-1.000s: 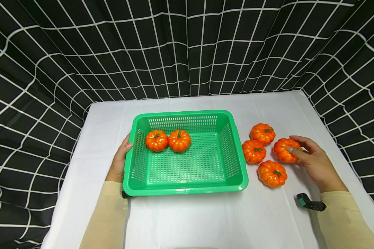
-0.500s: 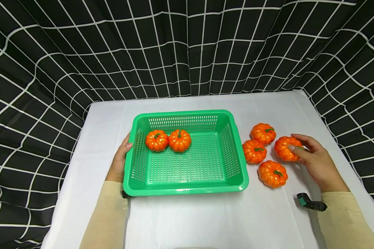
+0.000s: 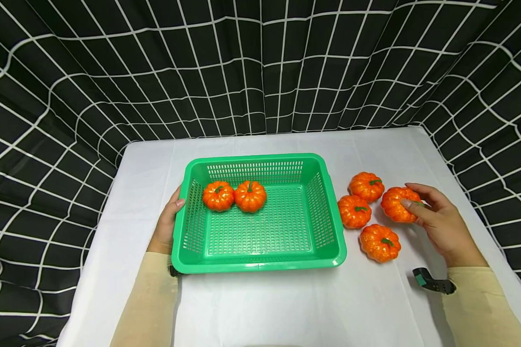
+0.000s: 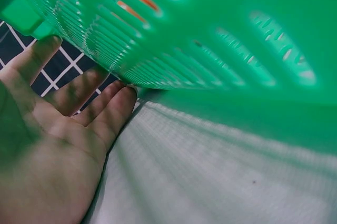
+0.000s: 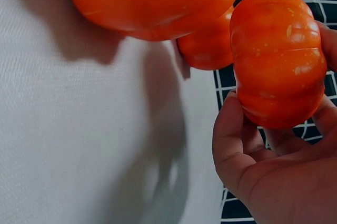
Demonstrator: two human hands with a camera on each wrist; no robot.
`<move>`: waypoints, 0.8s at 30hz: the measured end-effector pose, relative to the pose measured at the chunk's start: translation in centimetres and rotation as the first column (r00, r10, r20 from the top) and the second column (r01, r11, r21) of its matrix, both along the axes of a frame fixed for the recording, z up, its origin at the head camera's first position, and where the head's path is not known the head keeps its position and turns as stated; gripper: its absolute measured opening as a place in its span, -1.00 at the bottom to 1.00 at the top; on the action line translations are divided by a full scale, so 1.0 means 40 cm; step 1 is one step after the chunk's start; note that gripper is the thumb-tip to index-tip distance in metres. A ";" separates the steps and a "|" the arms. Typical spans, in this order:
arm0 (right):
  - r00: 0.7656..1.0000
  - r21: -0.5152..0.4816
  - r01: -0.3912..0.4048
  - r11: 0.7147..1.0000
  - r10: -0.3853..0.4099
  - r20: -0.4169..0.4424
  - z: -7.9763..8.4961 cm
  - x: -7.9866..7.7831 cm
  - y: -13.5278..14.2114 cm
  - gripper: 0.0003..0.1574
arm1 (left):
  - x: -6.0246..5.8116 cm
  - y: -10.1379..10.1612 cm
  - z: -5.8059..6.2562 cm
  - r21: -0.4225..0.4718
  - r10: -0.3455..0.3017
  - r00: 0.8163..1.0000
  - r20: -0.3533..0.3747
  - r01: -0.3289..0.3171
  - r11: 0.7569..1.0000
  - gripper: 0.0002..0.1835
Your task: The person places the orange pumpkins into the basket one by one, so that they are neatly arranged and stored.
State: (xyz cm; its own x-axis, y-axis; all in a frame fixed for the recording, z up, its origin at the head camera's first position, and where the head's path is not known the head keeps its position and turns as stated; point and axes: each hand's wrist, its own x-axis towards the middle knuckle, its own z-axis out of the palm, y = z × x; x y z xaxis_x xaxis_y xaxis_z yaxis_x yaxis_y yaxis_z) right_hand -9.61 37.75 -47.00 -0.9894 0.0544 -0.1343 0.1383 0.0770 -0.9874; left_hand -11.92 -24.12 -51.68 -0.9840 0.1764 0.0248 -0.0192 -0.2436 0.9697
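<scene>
In the head view my left hand [image 3: 167, 224] holds the left side of a green plastic basket [image 3: 260, 265], with the thumb on its rim. The left wrist view shows its fingers [image 4: 73, 90] against the outer slotted wall. Two small orange pumpkins [image 3: 218, 196] sit side by side inside, at the back left. On the right, my right hand [image 3: 444, 226] grips another pumpkin [image 3: 396, 204] between thumb and fingers. In the right wrist view this pumpkin [image 5: 279, 58] appears lifted off the cloth. The far fingers are partly hidden behind it.
Three more pumpkins lie right of the basket: one at the back [image 3: 366, 187], one close to the basket's right wall [image 3: 354, 211], one nearer the front [image 3: 379, 243]. A white cloth [image 3: 286, 308] covers the table. Black curtains with white grid lines [image 3: 260, 67] enclose the back and sides.
The right hand and its pumpkin have risen slightly and moved a little toward the back. The left hand, the basket and the other pumpkins stay in place.
</scene>
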 end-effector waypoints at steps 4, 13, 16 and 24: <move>1.000 -0.029 -0.002 1.000 0.001 -0.013 0.008 0.001 -0.007 -0.47 | 0.006 0.001 0.002 0.008 -0.007 1.000 0.011 0.007 1.000 -0.21; 0.999 -0.060 -0.013 0.998 0.010 -0.048 0.024 0.000 -0.026 -0.45 | 0.003 0.002 0.000 0.003 -0.006 1.000 0.015 0.006 1.000 -0.20; 0.999 -0.057 -0.010 0.998 0.007 -0.051 0.031 0.000 -0.034 -0.44 | -0.001 0.000 -0.003 0.001 0.007 1.000 0.024 -0.007 1.000 -0.19; 0.999 -0.044 -0.007 0.999 0.005 -0.046 0.046 0.001 -0.058 -0.43 | -0.005 -0.003 -0.004 -0.001 0.005 1.000 0.007 -0.005 1.000 -0.18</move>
